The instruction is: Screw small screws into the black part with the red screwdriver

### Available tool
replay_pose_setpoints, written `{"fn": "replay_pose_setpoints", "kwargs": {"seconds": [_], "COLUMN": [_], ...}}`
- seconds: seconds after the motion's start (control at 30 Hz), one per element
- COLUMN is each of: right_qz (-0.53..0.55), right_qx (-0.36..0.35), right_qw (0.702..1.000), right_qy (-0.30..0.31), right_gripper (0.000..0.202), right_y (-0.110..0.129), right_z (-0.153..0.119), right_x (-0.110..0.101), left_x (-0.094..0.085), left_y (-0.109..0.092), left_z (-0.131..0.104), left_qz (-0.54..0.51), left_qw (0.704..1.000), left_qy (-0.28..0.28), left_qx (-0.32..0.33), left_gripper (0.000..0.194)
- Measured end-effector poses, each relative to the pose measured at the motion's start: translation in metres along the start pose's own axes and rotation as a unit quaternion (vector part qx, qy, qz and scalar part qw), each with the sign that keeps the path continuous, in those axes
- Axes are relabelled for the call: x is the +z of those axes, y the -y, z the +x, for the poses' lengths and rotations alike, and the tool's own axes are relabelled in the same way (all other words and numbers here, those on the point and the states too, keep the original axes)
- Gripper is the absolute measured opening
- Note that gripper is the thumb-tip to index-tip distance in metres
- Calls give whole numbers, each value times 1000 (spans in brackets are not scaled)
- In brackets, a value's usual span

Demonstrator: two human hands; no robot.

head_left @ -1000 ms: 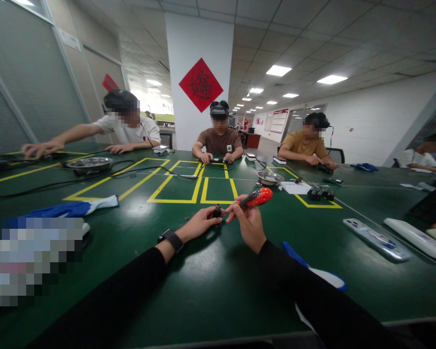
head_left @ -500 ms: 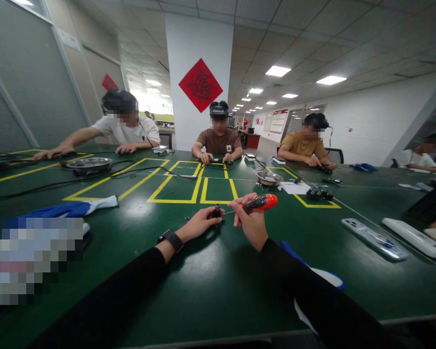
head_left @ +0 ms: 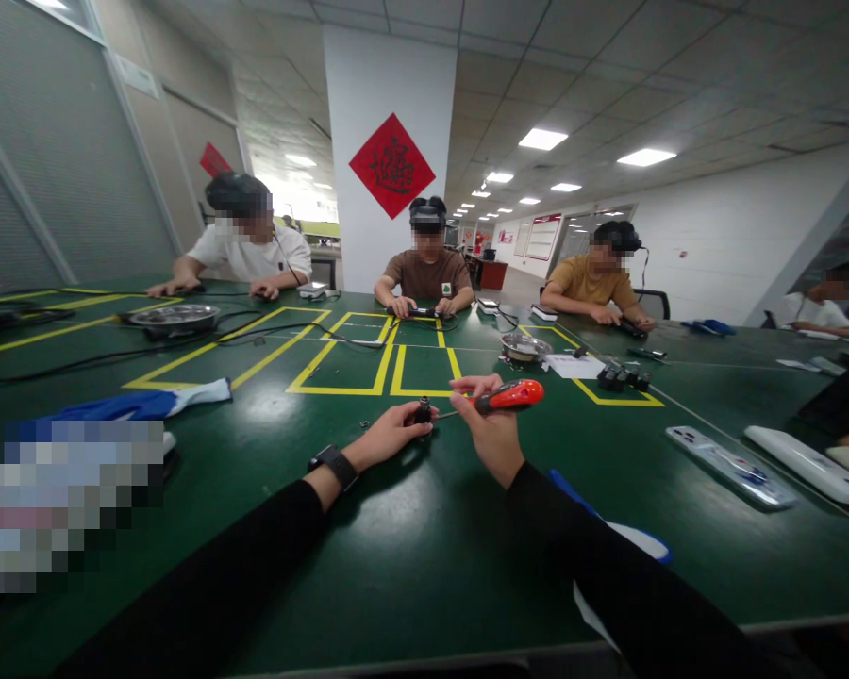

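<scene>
My left hand (head_left: 394, 431) is closed around a small black part with a metallic top (head_left: 424, 409), held just above or on the green table (head_left: 269, 566). I cannot tell what kind of part it is. In my right hand (head_left: 493, 429) is a screwdriver (head_left: 513, 395) with a red and black handle, lying nearly level. Its thin shaft points left, and the tip meets or nearly meets the side of the black part. Fingers hide some of the handle and the lower side of the part.
Metal bowls (head_left: 525, 347) (head_left: 175, 317) stand farther back. A cluster of black parts (head_left: 623, 376) lies right of a white paper (head_left: 573, 365). Blue-white gloves (head_left: 138, 405) (head_left: 637, 539) flank my arms. A phone (head_left: 728, 467) lies right. Co-workers (head_left: 424, 273) sit opposite.
My right hand and the screwdriver have shifted very slightly, with the handle looking a little turned. My left hand stays in place. The co-worker at far left has drawn an outstretched arm inward.
</scene>
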State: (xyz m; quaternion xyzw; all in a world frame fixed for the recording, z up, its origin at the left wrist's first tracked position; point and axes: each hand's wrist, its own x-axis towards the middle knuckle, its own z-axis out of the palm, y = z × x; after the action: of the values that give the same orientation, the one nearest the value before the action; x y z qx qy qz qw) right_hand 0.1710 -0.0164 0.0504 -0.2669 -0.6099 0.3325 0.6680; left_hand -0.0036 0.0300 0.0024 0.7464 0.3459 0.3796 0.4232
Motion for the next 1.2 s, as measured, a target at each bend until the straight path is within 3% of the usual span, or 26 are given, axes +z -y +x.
{"fn": "replay_pose_setpoints", "kwargs": {"seconds": [0.13, 0.23, 0.37, 0.5, 0.73, 0.97, 1.2], "right_qz": [79, 95, 43, -6, 56, -70, -50], "right_qx": [52, 73, 48, -1, 46, 21, 32], "right_qw": [995, 992, 997, 999, 996, 996, 996], "right_qy": [45, 27, 38, 33, 47, 46, 70], "right_gripper": [17, 24, 30, 16, 12, 9, 20], "right_y": [-4, -8, -5, 0, -4, -7, -5], "right_z": [1, 0, -1, 1, 0, -6, -11], "right_x": [-1, 0, 1, 0, -2, -2, 2], "left_x": [0, 1, 1, 1, 0, 1, 1], "left_y": [-2, -4, -1, 3, 3, 1, 1], "left_z": [-1, -1, 0, 1, 0, 0, 0], "left_qz": [-2, -5, -22, -14, 0, 8, 45], "left_qw": [1000, 1000, 1000, 1000, 1000, 1000, 999], "left_qy": [-8, 0, 6, 5, -2, 3, -13], "left_qx": [-2, -8, -10, -6, 0, 12, 14], "left_gripper": [39, 39, 38, 39, 41, 39, 37]}}
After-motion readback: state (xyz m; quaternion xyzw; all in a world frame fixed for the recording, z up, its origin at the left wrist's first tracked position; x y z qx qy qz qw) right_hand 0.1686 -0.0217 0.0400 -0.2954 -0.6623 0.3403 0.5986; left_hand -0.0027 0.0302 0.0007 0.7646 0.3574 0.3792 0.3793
